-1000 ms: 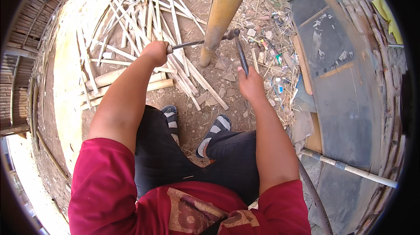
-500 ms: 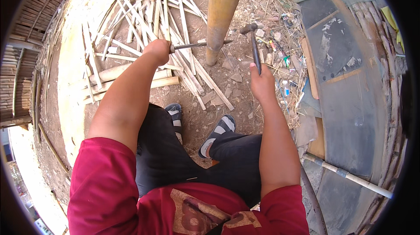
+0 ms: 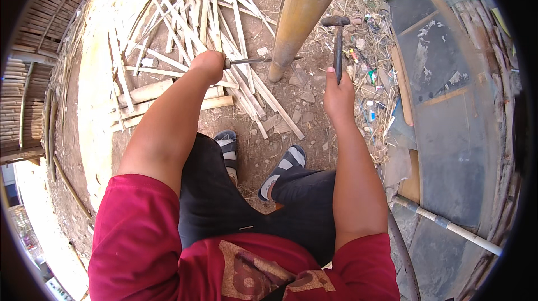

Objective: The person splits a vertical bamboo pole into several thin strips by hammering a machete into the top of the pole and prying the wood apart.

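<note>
My left hand point(image 3: 207, 67) is closed around the handle of a long, narrow knife point(image 3: 249, 61), its blade level and pointing right. The blade meets a thick yellow-brown bamboo pole point(image 3: 308, 9) low down, and its tip shows on the pole's far side. Whether it passes through the bamboo or behind it I cannot tell. The pole leans, its upper end toward the right. In my right hand point(image 3: 339, 99) is a hammer point(image 3: 338, 49), gripped by its dark handle with the head up. The hammer is right of the pole, apart from it.
Split bamboo strips point(image 3: 196, 15) lie in a loose heap at the far left. Bamboo lengths point(image 3: 145, 93) lie nearer. Straw and litter point(image 3: 370, 77) cover the ground to the right, beside dark sheets point(image 3: 448, 149) and a pale pipe point(image 3: 448, 225). My sandalled feet point(image 3: 283, 169) are below.
The bamboo pole's upper part has swung to the right and its top end now shows. The hammer has risen slightly and turned more upright. The left hand and knife have shifted slightly right.
</note>
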Demonstrator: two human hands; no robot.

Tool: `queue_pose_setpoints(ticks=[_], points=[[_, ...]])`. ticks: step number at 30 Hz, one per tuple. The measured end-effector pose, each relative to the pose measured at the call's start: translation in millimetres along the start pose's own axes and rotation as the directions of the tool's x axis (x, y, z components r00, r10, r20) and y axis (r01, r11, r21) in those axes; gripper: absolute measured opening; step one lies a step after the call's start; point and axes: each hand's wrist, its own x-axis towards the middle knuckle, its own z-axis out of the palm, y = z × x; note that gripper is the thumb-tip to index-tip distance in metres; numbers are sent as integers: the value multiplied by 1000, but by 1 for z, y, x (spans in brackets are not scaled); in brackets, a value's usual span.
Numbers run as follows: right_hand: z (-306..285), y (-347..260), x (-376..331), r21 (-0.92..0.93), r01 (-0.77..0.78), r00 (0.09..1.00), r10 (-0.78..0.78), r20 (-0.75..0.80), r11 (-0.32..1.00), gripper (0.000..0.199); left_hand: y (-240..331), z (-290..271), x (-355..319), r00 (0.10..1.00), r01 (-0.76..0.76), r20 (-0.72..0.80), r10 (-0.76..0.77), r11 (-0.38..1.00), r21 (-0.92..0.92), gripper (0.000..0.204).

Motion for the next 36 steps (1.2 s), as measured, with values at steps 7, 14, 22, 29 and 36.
queue_pose_setpoints(ticks=[7,14,22,29,36], points=[[36,75,-8,-420,115,967,-5,255,900,44,9,5,3,1000,18,12,-17,995,-95,27],[25,32,8,-126,-1,990,18,138,992,46,3,13,8,998,38,46,-33,993,-114,24],[24,35,12,-252,-2,983,47,176,968,44,-3,23,20,998,35,61,-34,999,-14,28],[45,63,22,-281,27,969,44,244,959,46,7,21,15,998,55,48,-52,997,-60,31],[39,29,23,-45,21,992,-15,122,999,45,4,29,21,990,99,102,-95,995,-32,33]])
